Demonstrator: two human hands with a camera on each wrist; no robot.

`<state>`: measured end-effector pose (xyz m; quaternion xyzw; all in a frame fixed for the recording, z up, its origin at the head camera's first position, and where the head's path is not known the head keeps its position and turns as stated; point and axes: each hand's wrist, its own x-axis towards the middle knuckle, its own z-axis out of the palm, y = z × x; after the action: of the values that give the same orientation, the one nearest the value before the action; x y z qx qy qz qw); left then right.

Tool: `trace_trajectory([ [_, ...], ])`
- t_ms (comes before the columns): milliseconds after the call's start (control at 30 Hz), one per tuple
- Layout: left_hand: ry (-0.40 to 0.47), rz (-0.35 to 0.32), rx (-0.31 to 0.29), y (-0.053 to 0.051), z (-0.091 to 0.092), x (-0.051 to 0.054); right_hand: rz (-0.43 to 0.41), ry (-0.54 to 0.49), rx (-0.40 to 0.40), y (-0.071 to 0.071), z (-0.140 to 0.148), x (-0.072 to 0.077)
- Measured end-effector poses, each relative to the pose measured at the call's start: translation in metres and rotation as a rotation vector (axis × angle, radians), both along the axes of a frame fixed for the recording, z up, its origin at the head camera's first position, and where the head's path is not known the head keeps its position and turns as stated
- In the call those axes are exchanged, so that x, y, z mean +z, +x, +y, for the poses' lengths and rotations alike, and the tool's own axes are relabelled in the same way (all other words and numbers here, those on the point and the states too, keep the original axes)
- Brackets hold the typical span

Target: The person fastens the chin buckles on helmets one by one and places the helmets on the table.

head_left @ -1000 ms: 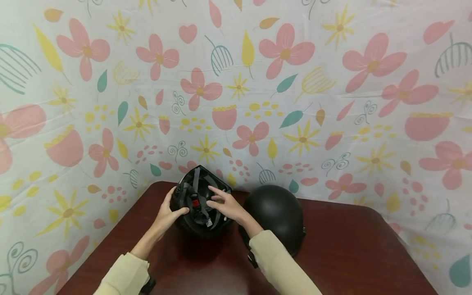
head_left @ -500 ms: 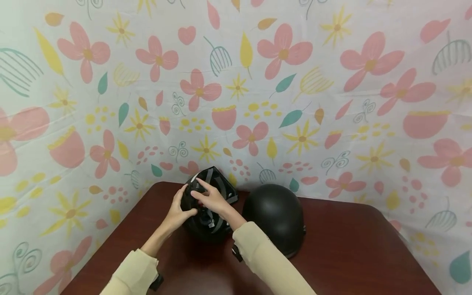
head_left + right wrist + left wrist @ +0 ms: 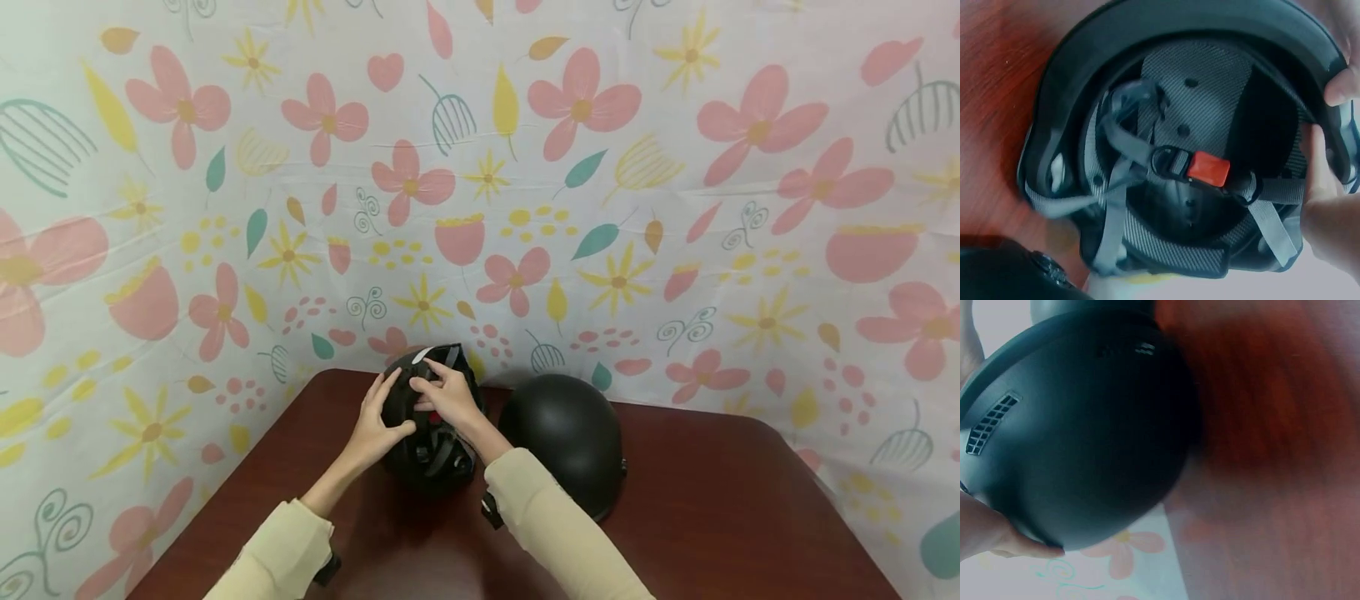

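Observation:
A black helmet (image 3: 435, 467) is tipped on its side, its hollow turned toward the right wrist view. Inside it show grey webbing straps (image 3: 1113, 222) and a red buckle (image 3: 1209, 168). My left hand (image 3: 375, 427) grips the helmet's left rim, the thumb at the edge and the fingers spread over the smooth outer shell (image 3: 1091, 437). Against the same rim, close to the left fingers, rests my right hand (image 3: 454, 402); its index finger and thumb look fairly straight, and its other fingers are partly hidden.
A second black helmet (image 3: 566, 442) stands dome up just right of the first, partly behind the right sleeve. Both are on a dark red-brown table (image 3: 720, 500). Flower-patterned cloth (image 3: 645, 208) hangs behind and at the left.
The right hand has moved left from over the straps to the helmet's left rim. The helmet has shifted slightly right and turned, with the left hand still holding it.

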<state>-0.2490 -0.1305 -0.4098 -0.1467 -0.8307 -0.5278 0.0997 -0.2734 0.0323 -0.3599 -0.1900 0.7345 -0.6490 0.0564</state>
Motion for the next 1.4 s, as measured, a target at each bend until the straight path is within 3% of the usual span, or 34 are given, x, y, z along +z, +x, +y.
trace_trajectory([
  [200,-0.052,0.085,0.065,-0.001,0.002,0.008,-0.039,-0.09,0.011,-0.007,0.007,-0.008],
  [433,-0.045,0.148,0.156,0.003,0.007,0.012,-0.138,-0.292,-0.02,-0.011,0.014,-0.019],
  [700,-0.104,0.221,0.252,0.006,0.015,0.01,-0.165,-0.456,-0.025,-0.01,0.025,-0.025],
  [833,-0.134,0.275,0.286,0.005,0.021,0.006,-0.185,-0.479,-0.027,-0.012,0.03,-0.031],
  [933,-0.155,0.299,0.283,0.006,0.024,0.003,-0.204,-0.473,-0.035,-0.014,0.035,-0.035],
  [1167,-0.168,0.322,0.207,0.003,0.014,-0.01,-0.204,-0.44,-0.07,-0.014,0.051,-0.046],
  [1400,-0.099,0.202,0.164,0.001,-0.003,-0.017,-0.203,-0.373,-0.046,-0.013,0.062,-0.051],
])
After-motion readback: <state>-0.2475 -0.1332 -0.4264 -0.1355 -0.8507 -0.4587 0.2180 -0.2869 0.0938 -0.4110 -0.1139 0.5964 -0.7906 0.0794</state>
